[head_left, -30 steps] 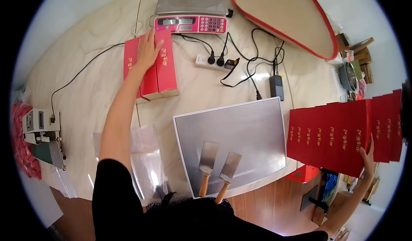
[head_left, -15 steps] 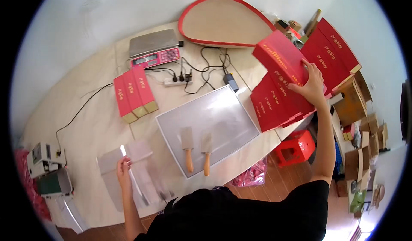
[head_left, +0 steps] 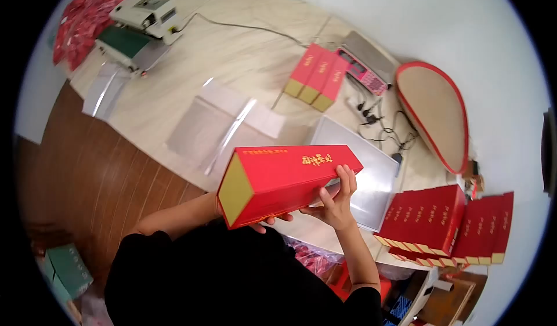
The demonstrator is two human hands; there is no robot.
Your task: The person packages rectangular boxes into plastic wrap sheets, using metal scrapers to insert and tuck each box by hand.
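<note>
A long red gift box point(head_left: 284, 169) with gold lettering and a gold end is held up in front of my body, above the table edge. My right hand point(head_left: 336, 201) grips its right end, thumb underneath and fingers against the side. Below the box, the fingertips of my left hand point(head_left: 270, 221) support its underside; the rest of that hand is hidden behind the box. Clear plastic bags point(head_left: 200, 126) lie flat on the table just beyond the box. The metal tray point(head_left: 371, 181) is partly covered by the box and my right hand.
Three red boxes point(head_left: 316, 73) stand by the pink scale point(head_left: 362, 73). Rows of red boxes point(head_left: 423, 218) are at the right. A red-rimmed bamboo tray point(head_left: 435, 114) leans by the wall. Cables point(head_left: 400, 131) run nearby. A sealing machine point(head_left: 145, 21) sits far left.
My right hand has brought a red box from the stack on the right to my body. My left hand has left the plastic bags and come under the box. The view has turned left.
</note>
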